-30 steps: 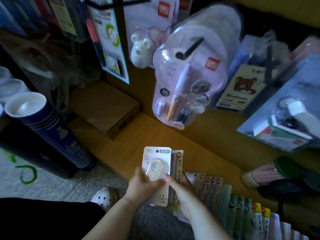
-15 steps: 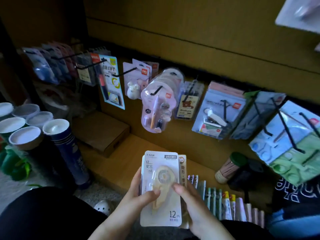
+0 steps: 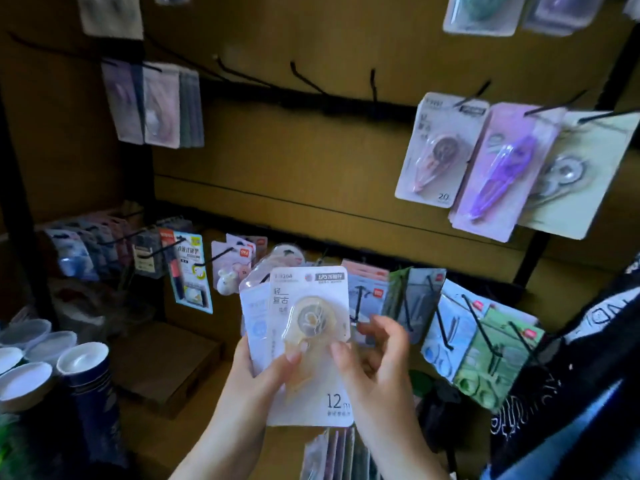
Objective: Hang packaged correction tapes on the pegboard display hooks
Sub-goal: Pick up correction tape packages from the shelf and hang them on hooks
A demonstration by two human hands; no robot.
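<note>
The front correction tape pack, a white card with a clear blister and "12 m" printed low down, stands upright in front of the person's chest, at the face of a small stack of packs whose pale cards peek out behind its left edge. The left hand closes around the stack from below and the left, thumb pressed on the blister; the right hand pinches the front pack's right edge, thumb on the blister and fingers curled behind, apparently peeling it from the rest. Above, on the black rail, several bare hooks jut out with nothing on them, while to the right three hung packs already fill their pegs, and more hang at upper left. So the job looks partly done: some rows are stocked, the middle hooks await, and every pack in hand is not yet hung. A lower row of other stationery hangs behind the hands.
</note>
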